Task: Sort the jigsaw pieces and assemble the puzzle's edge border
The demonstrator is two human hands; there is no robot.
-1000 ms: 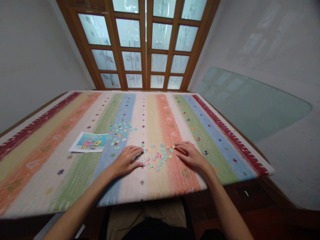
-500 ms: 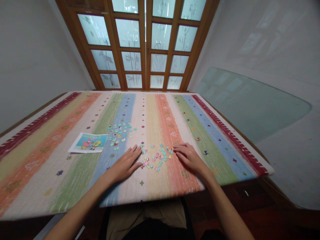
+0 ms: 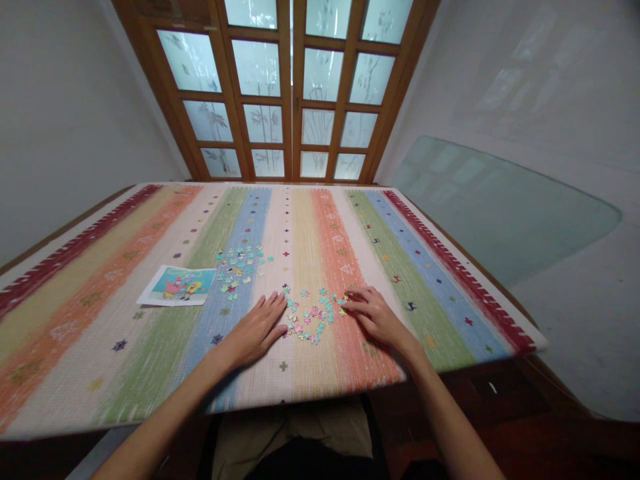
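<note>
Small teal, pink and yellow puzzle pieces [image 3: 315, 312] lie loosely grouped on the striped cloth between my hands. My left hand [image 3: 259, 327] rests flat at the left edge of this group, fingers apart, fingertips touching the nearest pieces. At the right edge is my right hand [image 3: 373, 313], its fingers bent and spread, fingertips beside a few pieces; nothing is seen held in it. A second group of mostly teal pieces [image 3: 240, 267] lies farther back on the left. Beside it is a printed picture [image 3: 183, 287] of cartoon figures on white paper.
The striped tablecloth [image 3: 165, 360] covers a large table, whose front edge is close to my body. Wooden doors with glass panes [image 3: 291, 100] stand behind it. A glass sheet [image 3: 500, 207] leans against the right wall.
My left hand has shifted slightly to the right, and some pieces near its fingertips have moved right with it. The fingers of my right hand have moved slightly left and changed their bend.
</note>
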